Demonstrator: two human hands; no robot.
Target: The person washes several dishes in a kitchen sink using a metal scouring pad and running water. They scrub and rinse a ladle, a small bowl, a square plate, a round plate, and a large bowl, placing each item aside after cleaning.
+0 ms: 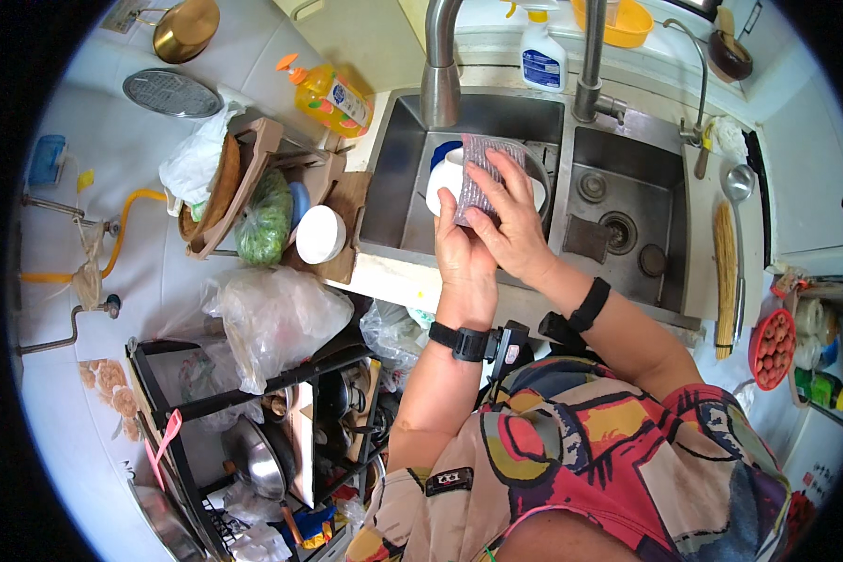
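A striped pinkish-grey dishcloth (479,179) lies between my two hands, over the left sink basin (400,204). My left hand (460,246) supports it from below, thumb up along its near left edge. Across its top rests my right hand (513,218), the fingers somewhat spread and touching the cloth. Beneath the hands is white dishware (444,184), partly hidden by the cloth. A round vessel with a grey rim (546,179) shows on the right of it. Something dark blue (444,151) peeks out behind the white dishware.
The pull-down faucet (440,91) hangs over the left basin. In the right basin (625,161) lie a dark square pad (586,237) and drain parts. A white bowl (321,234) sits on a wooden board at left, near an orange soap bottle (334,98). A straw brush (725,281) and ladle (739,183) lie right.
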